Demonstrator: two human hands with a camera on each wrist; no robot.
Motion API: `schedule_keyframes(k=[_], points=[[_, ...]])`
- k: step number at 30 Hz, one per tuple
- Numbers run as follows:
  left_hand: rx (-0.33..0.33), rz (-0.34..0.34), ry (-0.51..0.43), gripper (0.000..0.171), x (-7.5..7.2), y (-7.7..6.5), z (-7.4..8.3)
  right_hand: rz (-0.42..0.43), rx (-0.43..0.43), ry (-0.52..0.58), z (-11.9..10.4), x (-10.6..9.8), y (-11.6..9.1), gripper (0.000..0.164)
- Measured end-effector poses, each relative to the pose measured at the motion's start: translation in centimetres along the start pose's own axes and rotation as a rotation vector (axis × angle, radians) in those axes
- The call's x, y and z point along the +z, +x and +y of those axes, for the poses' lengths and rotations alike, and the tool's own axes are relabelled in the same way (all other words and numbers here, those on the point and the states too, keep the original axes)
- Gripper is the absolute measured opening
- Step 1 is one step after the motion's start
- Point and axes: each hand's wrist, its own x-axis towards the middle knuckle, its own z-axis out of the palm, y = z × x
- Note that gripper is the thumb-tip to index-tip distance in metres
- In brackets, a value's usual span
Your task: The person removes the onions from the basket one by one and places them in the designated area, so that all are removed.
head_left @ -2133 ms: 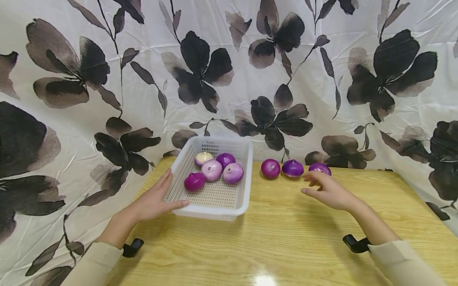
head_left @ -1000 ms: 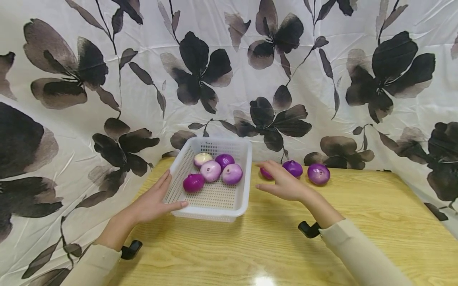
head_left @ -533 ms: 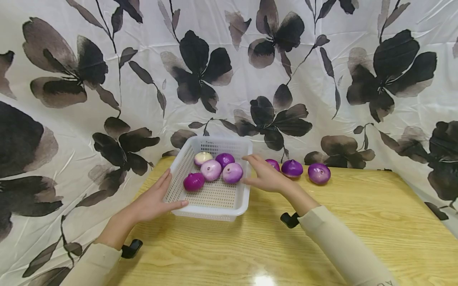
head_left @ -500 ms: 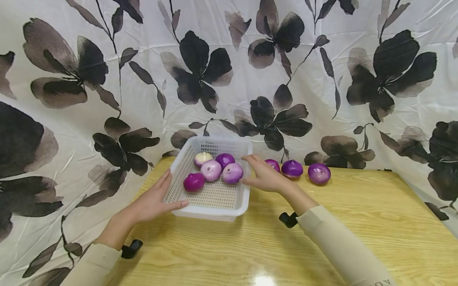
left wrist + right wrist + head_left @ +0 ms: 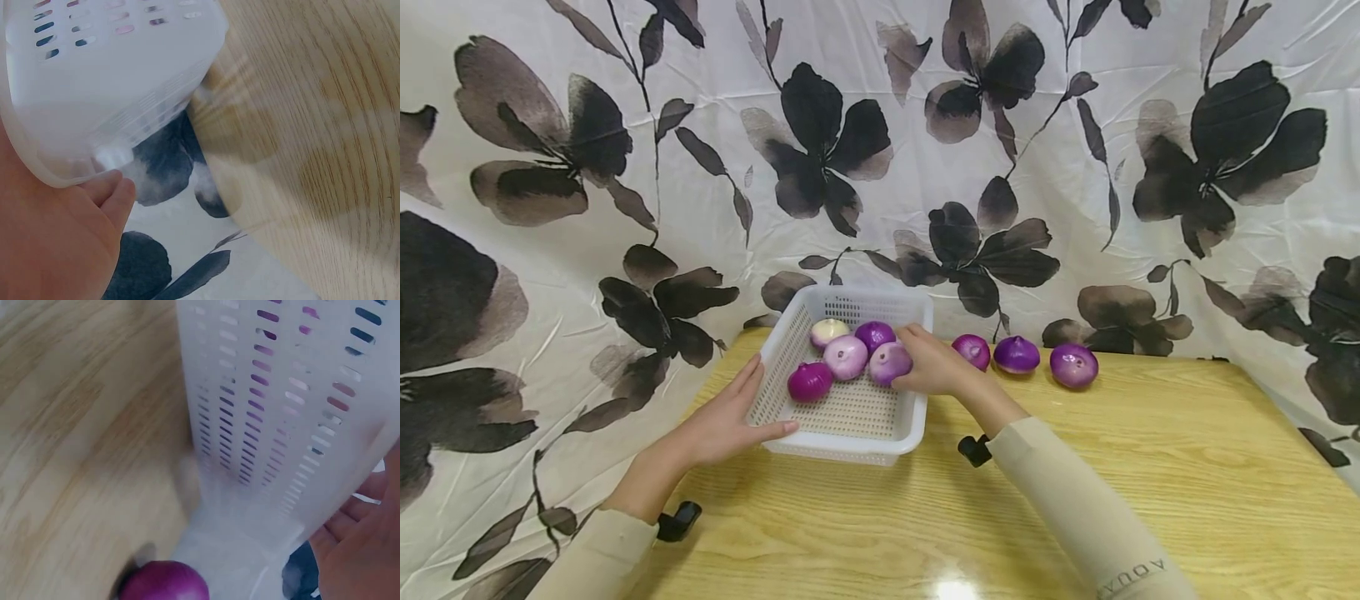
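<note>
A white perforated plastic basket (image 5: 913, 425) stands on the wooden table with several purple and pale onions inside. My left hand (image 5: 722, 425) grips its near left corner, thumb over the front rim and fingers along the outside of the left wall. My right hand (image 5: 928, 362) reaches in over the right rim. Its thumb and fingers are round the right side of a pale purple onion (image 5: 889, 364), the fingertips partly hidden behind it. Beside that one in the basket sit a dark purple onion (image 5: 874, 335), a pale onion (image 5: 846, 358) and a magenta onion (image 5: 810, 382).
To the right of the basket, along the table's back edge, lie a red-purple onion (image 5: 972, 351), a dark purple onion (image 5: 1017, 356) and another purple onion (image 5: 1073, 367). A floral curtain (image 5: 850, 167) hangs behind and to the left of the table (image 5: 865, 525).
My right hand has moved left from above the onions on the table, over the basket's right rim, to the onion inside. The left hand has stayed at the basket's corner.
</note>
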Motion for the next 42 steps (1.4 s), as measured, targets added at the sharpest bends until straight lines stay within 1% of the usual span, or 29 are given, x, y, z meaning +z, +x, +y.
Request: schedule_keyframes(k=[6, 11, 15, 19, 24, 28, 36, 38, 42], points=[[0.001, 0.0, -0.005, 0.122, 0.0, 0.0, -0.1, -0.012, 0.005, -0.035, -0.1, 0.6, 1.3, 0.082], [-0.002, 0.004, -0.021, 0.123, 0.1, 0.0, -0.2, 0.016, 0.046, -0.067, -0.3, 1.3, 2.2, 0.076], [-0.005, 0.0, -0.016, 0.122, 0.1, -0.1, -0.1, 0.05, 0.084, -0.129, -0.6, 1.9, 2.7, 0.069], [-0.004, -0.003, -0.005, 0.122, 0.0, 0.0, 0.0, 0.061, 0.138, -0.175, -0.9, 2.3, 3.0, 0.069], [-0.007, 0.001, -0.001, 0.122, -0.1, 0.0, 0.1, 0.071, 0.167, -0.224, -1.1, 2.6, 3.3, 0.07], [-0.016, 0.0, -0.009, 0.123, 0.0, -0.1, 0.0, 0.042, 0.182, -0.281, -1.3, 2.9, 3.6, 0.068], [-0.019, 0.008, -0.007, 0.123, 0.1, -0.2, -0.1, -0.005, 0.181, -0.346, -1.4, 3.0, 3.9, 0.053], [-0.019, 0.006, -0.004, 0.122, 0.1, -0.1, -0.2, -0.02, 0.178, -0.362, -1.5, 3.0, 3.8, 0.053], [-0.015, 0.006, 0.002, 0.122, 0.2, -0.1, -0.3, -0.041, 0.181, -0.378, -1.8, 3.0, 3.6, 0.058]])
